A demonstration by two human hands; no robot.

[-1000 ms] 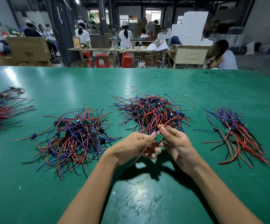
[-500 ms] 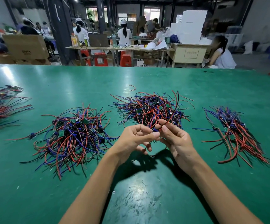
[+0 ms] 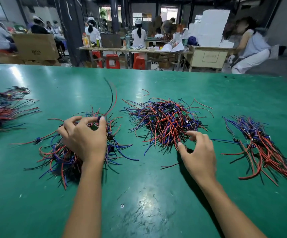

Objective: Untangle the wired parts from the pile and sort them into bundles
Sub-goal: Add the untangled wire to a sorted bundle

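- Left hand (image 3: 85,136) was held over the left bundle (image 3: 67,152), a wired part (image 3: 94,127) pinched between thumb and fingers, its leads trailing upward; likely being added there.
- Right hand (image 3: 197,150) was kept apart, fingers loosely curled, nothing gripped, at the near edge of the tangled pile (image 3: 165,121); presumably poised for another part.
- A sorted bundle (image 3: 259,143) lay right of that hand.

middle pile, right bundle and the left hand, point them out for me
middle pile (image 3: 165,121), head view, on the dense tangle at its centre
right bundle (image 3: 259,143), head view, on the red wires mid-bundle
left hand (image 3: 84,140), head view, on the back of the hand
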